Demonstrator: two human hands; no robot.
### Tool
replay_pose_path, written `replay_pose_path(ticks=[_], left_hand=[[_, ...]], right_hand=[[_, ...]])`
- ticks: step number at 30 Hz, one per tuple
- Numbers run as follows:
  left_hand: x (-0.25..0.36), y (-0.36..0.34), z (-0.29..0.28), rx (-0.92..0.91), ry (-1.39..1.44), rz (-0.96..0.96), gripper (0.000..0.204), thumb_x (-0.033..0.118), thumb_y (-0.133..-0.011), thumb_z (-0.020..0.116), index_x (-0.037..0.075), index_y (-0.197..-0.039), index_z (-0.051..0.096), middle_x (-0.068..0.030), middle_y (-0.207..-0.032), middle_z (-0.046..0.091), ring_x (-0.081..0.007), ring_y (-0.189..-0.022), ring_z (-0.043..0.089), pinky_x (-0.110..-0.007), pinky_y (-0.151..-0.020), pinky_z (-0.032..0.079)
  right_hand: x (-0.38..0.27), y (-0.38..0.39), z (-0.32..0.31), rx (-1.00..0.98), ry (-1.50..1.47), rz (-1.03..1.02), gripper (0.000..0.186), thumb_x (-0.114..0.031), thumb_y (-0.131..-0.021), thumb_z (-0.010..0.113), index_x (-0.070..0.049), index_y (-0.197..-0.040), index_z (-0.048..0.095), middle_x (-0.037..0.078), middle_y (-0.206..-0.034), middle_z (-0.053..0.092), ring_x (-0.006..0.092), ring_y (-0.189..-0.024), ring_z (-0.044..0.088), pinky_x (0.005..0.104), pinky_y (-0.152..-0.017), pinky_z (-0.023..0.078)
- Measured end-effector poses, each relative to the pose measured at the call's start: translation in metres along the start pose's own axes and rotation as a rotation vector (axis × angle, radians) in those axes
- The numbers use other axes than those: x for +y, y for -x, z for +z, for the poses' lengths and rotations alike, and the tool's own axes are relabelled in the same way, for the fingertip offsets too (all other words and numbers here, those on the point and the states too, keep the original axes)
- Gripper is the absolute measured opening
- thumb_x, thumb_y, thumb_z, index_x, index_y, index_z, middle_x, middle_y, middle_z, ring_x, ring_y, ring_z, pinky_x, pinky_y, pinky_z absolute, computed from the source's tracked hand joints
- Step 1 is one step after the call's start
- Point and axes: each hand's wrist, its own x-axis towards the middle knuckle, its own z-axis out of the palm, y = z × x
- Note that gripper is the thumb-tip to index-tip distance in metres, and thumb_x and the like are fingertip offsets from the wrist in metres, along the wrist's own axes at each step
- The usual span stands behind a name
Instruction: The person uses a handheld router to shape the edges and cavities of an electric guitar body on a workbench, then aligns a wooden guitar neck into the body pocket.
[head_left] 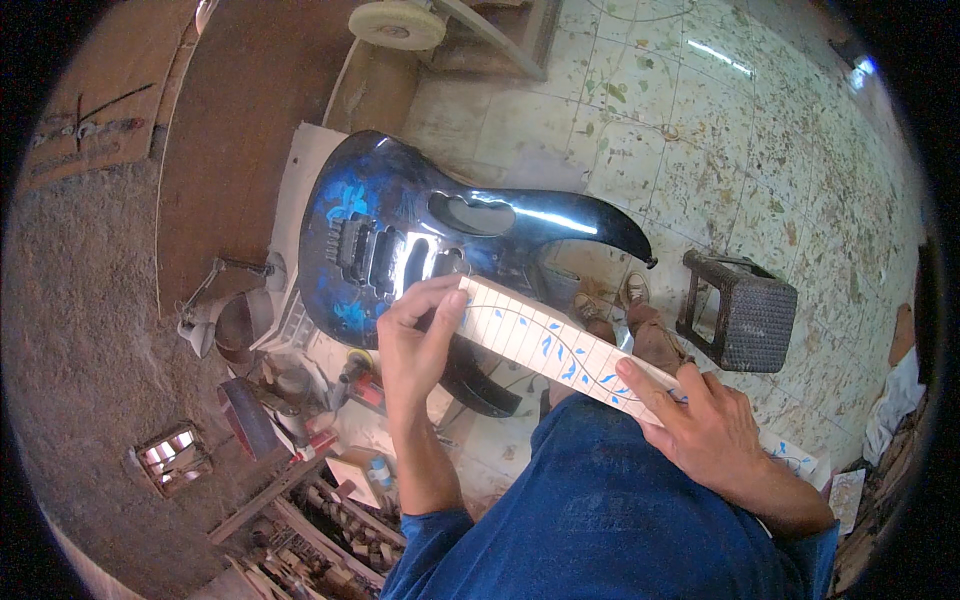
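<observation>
A pale guitar neck (540, 345) with a blue leaf-and-vine inlay slants across the middle, over my lap. My left hand (418, 325) pinches its upper-left end between thumb and fingers. Further down, my right hand (708, 425) wraps round the neck, thumb lying on the fretboard. The far end emerges past my right wrist. Under and beyond my left hand lies a glossy dark-blue guitar body (385, 190) with blue flower patterns and open cavities. The neck's end overlaps the body's edge near a cavity; I cannot tell whether they touch.
The body rests on a light bench (300, 160). A black woven-top stool (755, 315) stands on the speckled tile floor, right of a shoe (636, 290). At left are a desk lamp (200, 325) and red tools (368, 390). A pale round wheel (397, 25) is at the top.
</observation>
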Motion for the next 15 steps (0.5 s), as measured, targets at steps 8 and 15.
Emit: replay_pose_path(ticks=[8,15], left_hand=[[0.0036,-0.0003,-0.0042,-0.054,-0.059,0.034,0.024,0.018,-0.097,0.077,0.000,-0.112,0.081,-0.0142,-0.120,0.078,-0.0216,-0.109,0.072,-0.035,-0.098,0.053],[0.0031,0.0009,-0.0042,-0.071,-0.024,0.034,0.025,0.018,-0.100,0.077,-0.002,-0.114,0.080,-0.0138,-0.120,0.078,-0.0212,-0.112,0.069,-0.037,-0.102,0.050]], right_hand=[[-0.0002,0.0005,0.0029,0.010,0.000,0.003,0.089,-0.025,-0.080,0.088,-0.025,-0.161,0.051,0.007,-0.097,0.045,0.0211,-0.074,0.059,0.0361,-0.054,0.052],[0.0061,-0.0014,0.0063,0.077,0.011,-0.002,0.087,-0.026,-0.080,0.088,-0.029,-0.159,0.054,0.007,-0.094,0.044,0.0225,-0.074,0.059,0.0366,-0.055,0.053]])
